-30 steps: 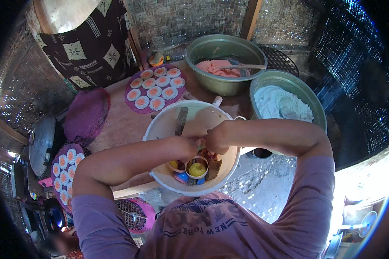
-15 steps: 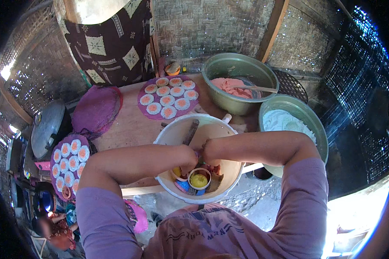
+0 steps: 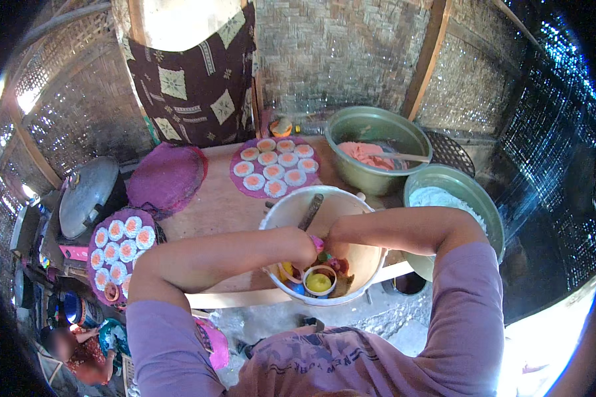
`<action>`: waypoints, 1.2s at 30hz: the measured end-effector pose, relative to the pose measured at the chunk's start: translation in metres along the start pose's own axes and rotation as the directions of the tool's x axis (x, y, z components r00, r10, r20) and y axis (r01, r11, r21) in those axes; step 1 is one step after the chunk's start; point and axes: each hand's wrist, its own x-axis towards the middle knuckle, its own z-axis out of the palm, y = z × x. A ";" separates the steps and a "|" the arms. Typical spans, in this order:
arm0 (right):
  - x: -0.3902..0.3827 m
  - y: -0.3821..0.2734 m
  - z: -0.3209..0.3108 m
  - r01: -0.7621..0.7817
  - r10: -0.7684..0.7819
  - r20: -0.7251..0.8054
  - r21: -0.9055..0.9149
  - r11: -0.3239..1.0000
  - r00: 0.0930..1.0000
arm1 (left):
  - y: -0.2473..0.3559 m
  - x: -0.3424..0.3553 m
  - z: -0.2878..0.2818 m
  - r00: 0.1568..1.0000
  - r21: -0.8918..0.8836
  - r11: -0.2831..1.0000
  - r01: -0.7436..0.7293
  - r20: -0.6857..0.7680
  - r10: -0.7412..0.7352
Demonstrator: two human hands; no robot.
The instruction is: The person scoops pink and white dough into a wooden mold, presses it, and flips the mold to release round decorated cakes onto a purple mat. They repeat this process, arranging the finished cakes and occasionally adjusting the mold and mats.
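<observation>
Both of my arms reach down into a large white bucket (image 3: 371, 278) at the table's front edge. My left hand (image 3: 304, 253) is in its left part, above a yellow item and a pale rim. To the right, my right hand (image 3: 338, 247) is low in the bucket beside reddish and green bits. The fingers of both hands are hidden, so their hold cannot be seen. A small pink thing (image 3: 318, 243) shows between the hands. Below them lies a white round cup (image 3: 319, 283) with something yellow inside, beside a blue piece (image 3: 298, 289). A dark stick (image 3: 311, 212) leans against the far inner wall.
On the wooden table (image 3: 208, 178), purple round sheets (image 3: 235, 177) carry pale discs with orange centres. Two green basins (image 3: 377, 182) hold pink paste and white powder at right. A lidded pot (image 3: 89, 195) stands left. Another person (image 3: 86, 354) sits at the lower left.
My view has shifted, so the table and bucket appear lower and farther right. Both hands stay down in the bucket, and the pink thing between them shows more plainly.
</observation>
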 end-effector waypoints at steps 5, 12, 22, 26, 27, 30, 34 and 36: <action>-0.004 -0.003 -0.013 -0.032 0.032 -0.004 -0.065 0.997 0.999 | 0.004 -0.048 0.009 0.948 -0.237 0.971 0.035 -0.299 -0.107; -0.126 -0.050 -0.065 -0.348 0.127 -0.574 -0.294 0.890 0.809 | 0.002 -0.153 0.034 0.472 -0.326 0.920 -0.219 -0.860 -0.193; -0.078 -0.223 -0.247 0.093 -0.155 -0.966 -0.139 0.986 0.205 | -0.002 -0.290 0.207 -0.225 -0.629 0.617 -0.473 -0.590 -0.775; 0.012 -0.291 -0.321 0.292 -0.189 -0.963 -0.128 0.948 0.191 | -0.013 -0.343 0.311 -0.384 -0.776 0.596 -0.205 -0.496 -0.779; 0.035 -0.308 -0.337 0.376 -0.178 -0.968 -0.101 0.921 0.175 | -0.019 -0.357 0.337 -0.432 -0.789 0.604 -0.110 -0.509 -0.744; 0.110 -0.357 -0.391 0.591 -0.129 -0.989 -0.065 0.804 0.066 | -0.051 -0.401 0.413 -0.509 -0.830 0.548 0.107 -0.519 -0.687; 0.215 -0.409 -0.457 0.626 -0.170 -0.985 -0.108 0.772 0.039 | -0.092 -0.438 0.499 -0.635 -0.821 0.500 -0.275 -0.235 -0.736; 0.265 -0.437 -0.479 0.497 -0.203 -0.976 -0.139 0.857 0.078 | -0.103 -0.448 0.529 -0.643 -0.839 0.444 -0.315 -0.156 -0.750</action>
